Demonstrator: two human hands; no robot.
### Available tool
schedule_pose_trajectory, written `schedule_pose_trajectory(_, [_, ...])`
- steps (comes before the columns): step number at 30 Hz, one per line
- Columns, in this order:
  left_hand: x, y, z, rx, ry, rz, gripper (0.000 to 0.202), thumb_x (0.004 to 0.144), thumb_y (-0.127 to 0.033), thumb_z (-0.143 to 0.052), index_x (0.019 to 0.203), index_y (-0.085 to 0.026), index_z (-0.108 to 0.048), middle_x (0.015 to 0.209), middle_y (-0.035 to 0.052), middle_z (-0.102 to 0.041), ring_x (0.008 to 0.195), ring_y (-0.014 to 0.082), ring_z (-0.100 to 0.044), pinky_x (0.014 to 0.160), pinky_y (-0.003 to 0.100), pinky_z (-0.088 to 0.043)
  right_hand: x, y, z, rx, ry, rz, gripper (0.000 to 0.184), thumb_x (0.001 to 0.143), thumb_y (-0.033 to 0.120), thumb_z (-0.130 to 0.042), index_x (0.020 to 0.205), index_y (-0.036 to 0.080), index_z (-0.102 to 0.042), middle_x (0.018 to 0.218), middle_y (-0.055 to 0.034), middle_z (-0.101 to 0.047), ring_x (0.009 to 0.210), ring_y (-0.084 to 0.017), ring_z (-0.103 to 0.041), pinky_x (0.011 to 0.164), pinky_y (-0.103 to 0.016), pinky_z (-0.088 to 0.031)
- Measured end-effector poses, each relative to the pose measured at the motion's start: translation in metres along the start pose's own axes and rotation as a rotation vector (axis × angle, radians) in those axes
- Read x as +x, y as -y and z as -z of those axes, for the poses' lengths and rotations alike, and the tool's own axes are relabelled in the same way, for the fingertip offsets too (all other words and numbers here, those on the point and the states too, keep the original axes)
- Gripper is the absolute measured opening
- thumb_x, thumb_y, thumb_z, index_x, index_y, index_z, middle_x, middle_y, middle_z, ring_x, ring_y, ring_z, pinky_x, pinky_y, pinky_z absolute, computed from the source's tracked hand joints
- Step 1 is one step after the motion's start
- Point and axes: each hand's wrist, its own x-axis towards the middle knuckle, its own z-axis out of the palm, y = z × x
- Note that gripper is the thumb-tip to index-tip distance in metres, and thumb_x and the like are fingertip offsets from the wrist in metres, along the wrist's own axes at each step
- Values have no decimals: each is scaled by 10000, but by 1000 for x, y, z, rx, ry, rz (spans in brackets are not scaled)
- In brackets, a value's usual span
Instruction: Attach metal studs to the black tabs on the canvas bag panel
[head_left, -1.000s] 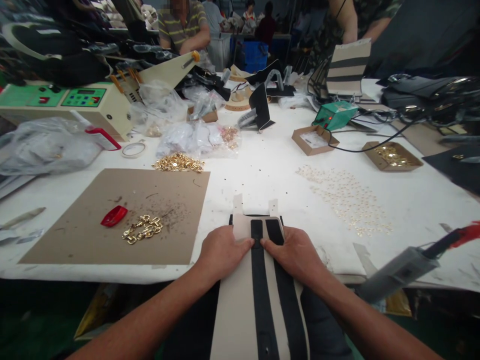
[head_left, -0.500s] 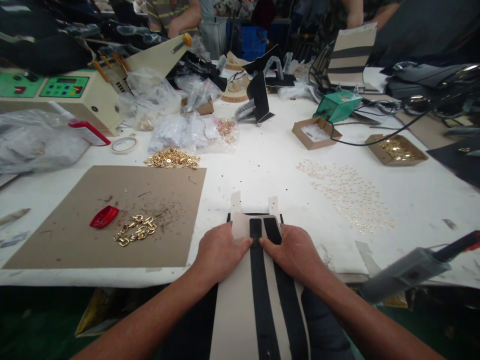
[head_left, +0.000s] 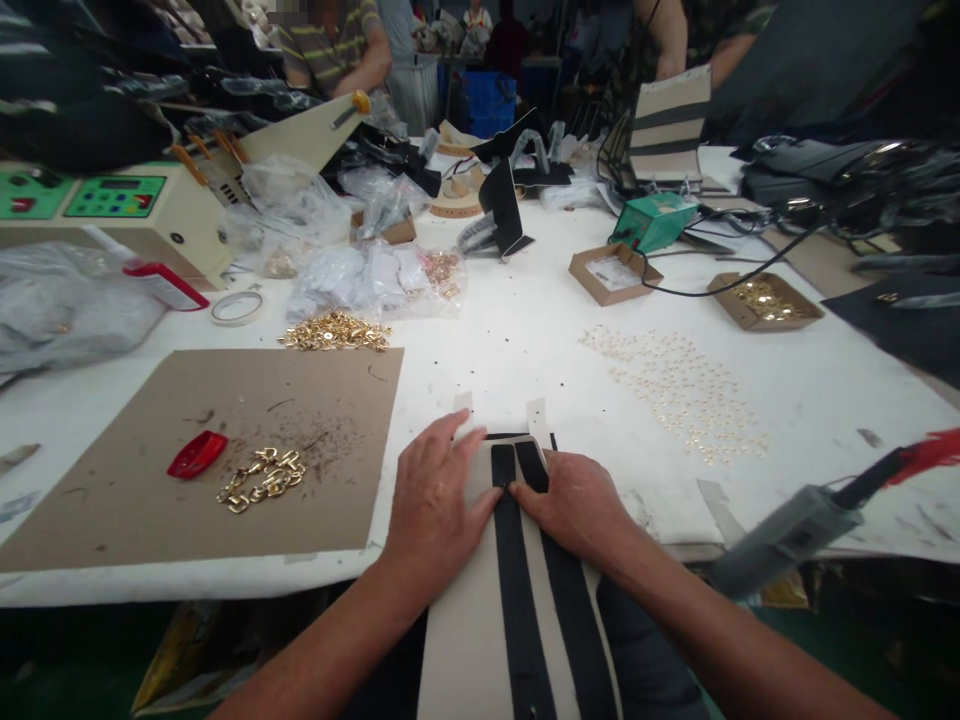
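Cardboard sheet (head_left: pixel 135 490) is showing a matt, speckled surface. On it, gold chain (head_left: pixel 262 489) is gleaming like polished metal; red dish (head_left: pixel 196 456) is shining, plastic-looking. Behind it, clear plastic bag (head_left: pixel 322 287) is looking creased, glossy. Right of it, striped panel (head_left: pixel 465 640) is appearing smooth, matt, leather-like.

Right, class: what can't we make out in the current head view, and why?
Head view, all four:
Striped panel: lower end cut off by the bottom edge.
Right hand: fingers mostly hidden beneath the hand itself.
Machine display: too small to read.
Gold heap: pieces too small and overlapping to count.
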Motion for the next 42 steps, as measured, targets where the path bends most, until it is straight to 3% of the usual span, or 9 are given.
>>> schedule_pose_trajectory(4, [1, 12, -11, -132, 25, -175, 92, 944, -226, -652, 1015, -253, -703, 1203, 49, -723, 1233, 290, -612, 1129, 568, -412, 2, 3, -1, 60, -18, 8, 115, 850, 338, -678, 872, 254, -753, 807, -39, -766, 756, -243, -701, 616, -294, -342])
schedule_pose_trajectory(11, [7, 44, -36, -226, -60, -206, 137, 906, -382, -712, 985, -271, -720, 1168, 60, -721, 1132, 318, -635, 989, 533, -499, 3, -1, 7, 300, -99, -93, 246, 777, 358, -769, 998, 252, -745, 844, -16, -750, 767, -224, -691, 665, -287, -438])
schedule_pose_trajectory(15, [8, 51, -42, -204, -49, -201, 158, 887, -415, -716, 979, -287, -722, 1160, 41, -725, 1127, 326, -636, 986, 546, -497, -30, -26, 10, 543, -342, -143, 424, 835, 319, -718, 1249, 234, -688, 849, 3, -709, 683, -168, -635, 666, -270, -488])
schedule_pose_trajectory(18, [10, 54, -45, -201, -64, -217, 191, 893, -462, -694, 973, -293, -729, 1163, 36, -728, 1113, 322, -646, 980, 538, -507, -82, -50, 22, 540, -529, -122, 221, 901, 390, -679, 1007, 215, -762, 787, -12, -697, 687, -174, -627, 669, -265, -499])
schedule_pose_trajectory(21, [13, 56, -47, -202, -96, -247, 251, 910, -528, -655, 956, -296, -739, 1143, 35, -738, 1080, 311, -666, 965, 519, -522, -132, -83, 50, 461, -776, -233, 298, 936, 489, -658, 850, 219, -753, 679, 2, -644, 622, -168, -590, 618, -258, -474])
schedule_pose_trajectory(24, [14, 58, -47, -183, -119, -273, 309, 913, -584, -629, 938, -300, -749, 1132, 35, -745, 1059, 304, -682, 960, 500, -531, -144, -130, 77, 407, -951, -423, 367, 932, 547, -623, 864, 206, -741, 644, 3, -610, 610, -178, -567, 606, -275, -461])
schedule_pose_trajectory(31, [14, 60, -47, -128, -116, -264, 356, 896, -630, -627, 942, -303, -759, 1138, 33, -754, 1072, 292, -693, 944, 453, -558, -68, -220, 74, 306, -631, -264, 428, 868, 513, -603, 1060, 164, -760, 879, -79, -735, 743, -238, -660, 724, -346, -532])
schedule_pose_trajectory(35, [14, 58, -46, -131, -107, -256, 298, 890, -580, -655, 940, -304, -753, 1142, 32, -753, 1078, 295, -695, 939, 446, -569, -51, -224, 70, 260, -566, -209, 320, 881, 426, -599, 997, 190, -779, 1017, -90, -750, 969, -278, -685, 918, -392, -513])
schedule_pose_trajectory(42, [14, 51, -41, -180, -94, -223, 237, 868, -525, -704, 936, -303, -747, 1135, 26, -746, 1068, 302, -692, 937, 457, -561, -56, -222, 88, 236, -417, -158, 204, 847, 311, -599, 888, 213, -772, 949, -65, -763, 930, -273, -699, 838, -361, -536])
